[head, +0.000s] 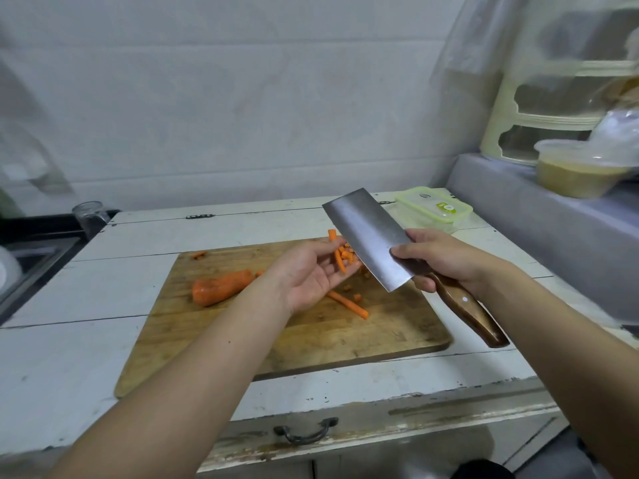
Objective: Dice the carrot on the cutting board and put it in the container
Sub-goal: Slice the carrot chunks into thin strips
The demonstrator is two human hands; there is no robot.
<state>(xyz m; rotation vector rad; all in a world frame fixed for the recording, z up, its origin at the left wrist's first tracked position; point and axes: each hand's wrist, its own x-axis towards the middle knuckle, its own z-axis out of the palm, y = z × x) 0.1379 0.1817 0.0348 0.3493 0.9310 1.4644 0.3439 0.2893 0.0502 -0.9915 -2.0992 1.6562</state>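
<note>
Two bare hands worked above the rectangular wooden cutting board (311, 337), which lay on the white painted worktop (86, 340) near its front edge. The left hand (311, 274) was turned palm up with fingers relaxed, cradling a small heap of orange carrot sticks and dice (340, 257). The right hand (439, 257) gripped the broad steel cleaver with a brown wooden handle (373, 236) where blade meets handle, blade tilted up and its flat touching the pieces in the left palm. The uncut orange carrot stub (221, 286) lay on the board's left part, and one long carrot stick (347, 304) lay near the board's middle, with a few scraps about it. The clear plastic container with a green-rimmed lid (434, 210) stood lidded at the worktop's back right corner; its lid bore a small round green label, too small to read. A clear glass jar (90, 216) stood at the back left corner.
</note>
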